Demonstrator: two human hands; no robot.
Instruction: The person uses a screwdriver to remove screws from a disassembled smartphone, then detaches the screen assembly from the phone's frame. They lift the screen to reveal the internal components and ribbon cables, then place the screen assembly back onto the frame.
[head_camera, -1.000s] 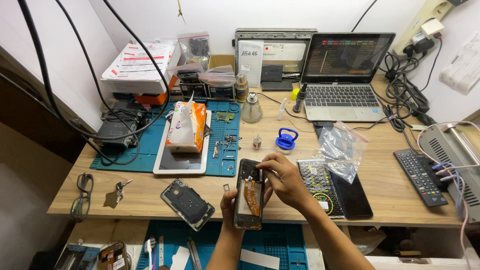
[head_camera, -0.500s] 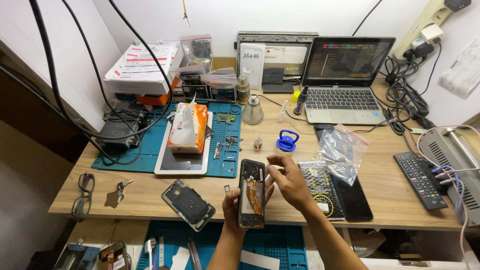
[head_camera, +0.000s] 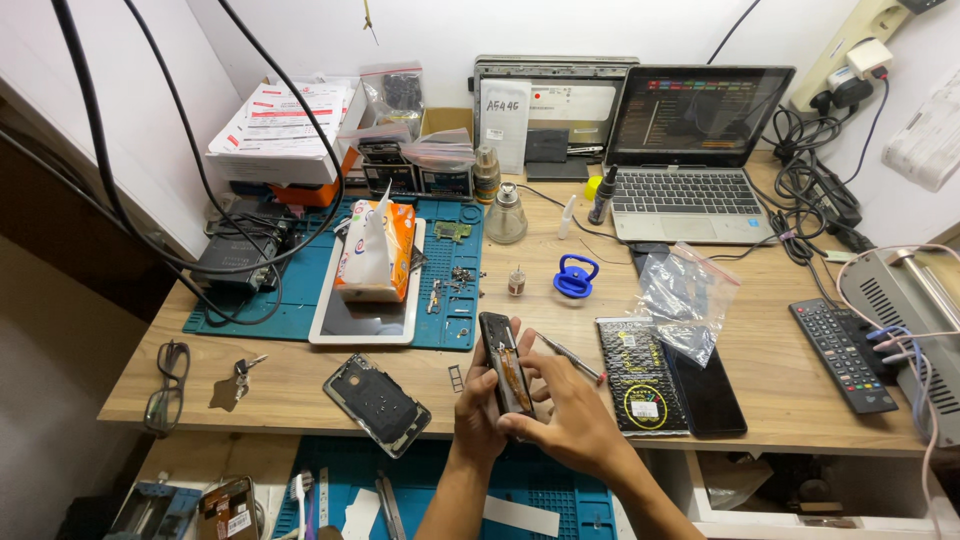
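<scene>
A person's left hand (head_camera: 478, 415) grips an opened smartphone (head_camera: 505, 362) upright on its edge just over the near rim of the wooden worktop (head_camera: 300, 385), fingers wrapped round its back; the right hand (head_camera: 565, 410) closes on the phone's lower end, thumb and fingertips pinching the frame, with a slim metal tool (head_camera: 568, 356) resting along the forefinger; the handset shows its bare internals and an orange-brown flex strip, so the disassembly looks well under way, with reassembly, by this showing, yet to come; a detached back cover (head_camera: 377, 403) lies just left of the hands, a small tray-like part (head_camera: 456, 377) between them; a packaged battery (head_camera: 640, 375) and a dark screen panel (head_camera: 707, 395) wait to the right; further off, loose screws and small parts (head_camera: 455, 280) sit on the blue repair mat (head_camera: 250, 315), beside a blue suction cup (head_camera: 575, 276); a laptop (head_camera: 690, 150) stands open at the rear.
</scene>
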